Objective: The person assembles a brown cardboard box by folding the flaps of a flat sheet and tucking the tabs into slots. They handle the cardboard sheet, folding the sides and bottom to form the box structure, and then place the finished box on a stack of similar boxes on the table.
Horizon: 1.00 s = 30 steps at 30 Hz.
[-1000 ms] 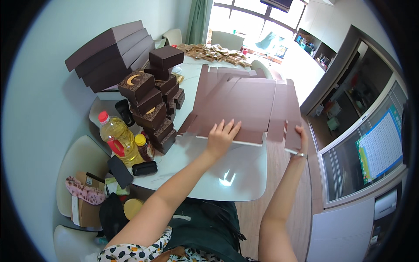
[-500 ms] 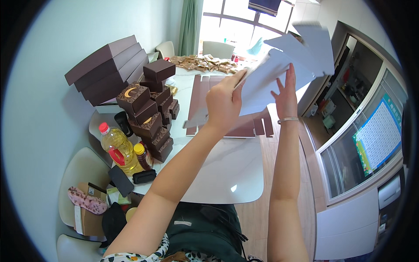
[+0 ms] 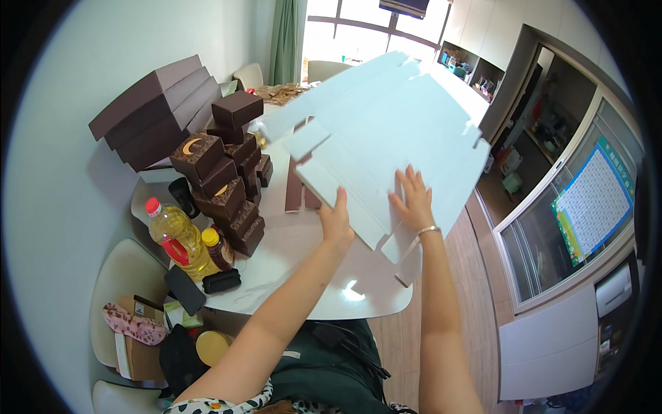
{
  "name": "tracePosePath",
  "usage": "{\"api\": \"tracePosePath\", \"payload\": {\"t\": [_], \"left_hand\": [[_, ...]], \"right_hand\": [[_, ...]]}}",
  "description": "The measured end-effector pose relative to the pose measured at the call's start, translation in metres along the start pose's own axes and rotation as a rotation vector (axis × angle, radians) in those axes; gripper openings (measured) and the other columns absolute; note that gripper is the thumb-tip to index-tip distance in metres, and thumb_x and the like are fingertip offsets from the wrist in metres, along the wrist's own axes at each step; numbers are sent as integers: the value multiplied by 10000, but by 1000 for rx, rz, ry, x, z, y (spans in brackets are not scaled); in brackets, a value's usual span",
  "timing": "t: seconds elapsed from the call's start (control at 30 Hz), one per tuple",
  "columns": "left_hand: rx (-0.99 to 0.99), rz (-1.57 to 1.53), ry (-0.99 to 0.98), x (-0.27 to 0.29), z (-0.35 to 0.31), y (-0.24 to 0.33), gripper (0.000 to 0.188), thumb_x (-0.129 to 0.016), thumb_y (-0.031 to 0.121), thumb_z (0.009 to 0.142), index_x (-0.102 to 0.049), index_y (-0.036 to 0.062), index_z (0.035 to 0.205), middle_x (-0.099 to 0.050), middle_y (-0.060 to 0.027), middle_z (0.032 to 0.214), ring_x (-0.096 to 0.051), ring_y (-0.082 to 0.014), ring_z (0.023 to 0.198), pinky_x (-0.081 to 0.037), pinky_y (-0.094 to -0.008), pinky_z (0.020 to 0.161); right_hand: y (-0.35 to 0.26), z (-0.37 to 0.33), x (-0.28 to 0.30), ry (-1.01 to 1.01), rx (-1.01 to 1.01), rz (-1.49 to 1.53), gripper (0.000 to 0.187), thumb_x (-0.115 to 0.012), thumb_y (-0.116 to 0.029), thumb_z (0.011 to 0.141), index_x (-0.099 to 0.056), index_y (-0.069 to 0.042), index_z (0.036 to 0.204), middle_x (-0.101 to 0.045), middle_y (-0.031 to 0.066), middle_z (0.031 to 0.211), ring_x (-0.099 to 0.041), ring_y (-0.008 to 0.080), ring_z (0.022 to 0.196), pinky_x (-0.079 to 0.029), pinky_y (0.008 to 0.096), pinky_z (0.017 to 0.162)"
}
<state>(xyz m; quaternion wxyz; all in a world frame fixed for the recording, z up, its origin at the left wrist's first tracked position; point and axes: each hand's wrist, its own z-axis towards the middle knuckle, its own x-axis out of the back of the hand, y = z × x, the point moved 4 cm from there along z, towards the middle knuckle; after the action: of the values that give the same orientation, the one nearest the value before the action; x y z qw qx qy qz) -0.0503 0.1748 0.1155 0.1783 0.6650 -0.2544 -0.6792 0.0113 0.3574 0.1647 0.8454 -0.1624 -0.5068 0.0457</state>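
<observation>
A large unfolded cardboard box blank (image 3: 407, 131), pale side up with slots and tabs along its edges, is tilted above the table. My left hand (image 3: 336, 221) grips its near left edge, thumb on top and the other fingers hidden underneath. Fingers spread, my right hand (image 3: 414, 201) lies flat on the pale face near the right side. Under the sheet, a brown cardboard blank (image 3: 294, 193) shows in part on the white table (image 3: 317, 276).
Dark brown boxes (image 3: 221, 196) stand stacked at the left, before larger brown lids (image 3: 155, 110). Nearer are an oil bottle (image 3: 176, 234), a yellow-capped jar (image 3: 218, 250), a phone (image 3: 185, 291) and a black case (image 3: 221, 281). Small packets (image 3: 279, 93) lie at the far end.
The blank has come down and turned so its pale face lies broadly toward me. Both hands have lowered; the right one now rests flat on the sheet.
</observation>
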Motion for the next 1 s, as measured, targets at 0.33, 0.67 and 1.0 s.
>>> {"api": "tracePosePath", "payload": {"t": [0.33,0.67,1.0], "left_hand": [[354,28,447,121,-48,-117,444,-559,267,975,-449,-58,1257,-530,-158,1256,-569,-272,1107,-504,-410,907],[673,130,218,112,-96,-120,397,-510,268,993,-446,-35,1240,-543,-171,1205,-620,-318,1030,-548,-505,842],[1218,516,-578,69,-140,-81,362,-537,307,967,-577,60,1229,-645,-119,1169,-683,-238,893,-546,-334,724]], "right_hand": [[85,-121,-78,-66,-580,-77,872,-728,-405,770,-303,-102,1468,-209,260,1537,-181,413,1435,-186,622,1107],[195,-137,-54,150,-790,337,504,-812,-122,651,-602,42,1079,-679,156,978,-654,250,848,-511,365,759],[228,-120,-47,145,-789,644,527,-776,3,640,-600,45,1135,-692,146,971,-668,211,841,-524,330,749]]}}
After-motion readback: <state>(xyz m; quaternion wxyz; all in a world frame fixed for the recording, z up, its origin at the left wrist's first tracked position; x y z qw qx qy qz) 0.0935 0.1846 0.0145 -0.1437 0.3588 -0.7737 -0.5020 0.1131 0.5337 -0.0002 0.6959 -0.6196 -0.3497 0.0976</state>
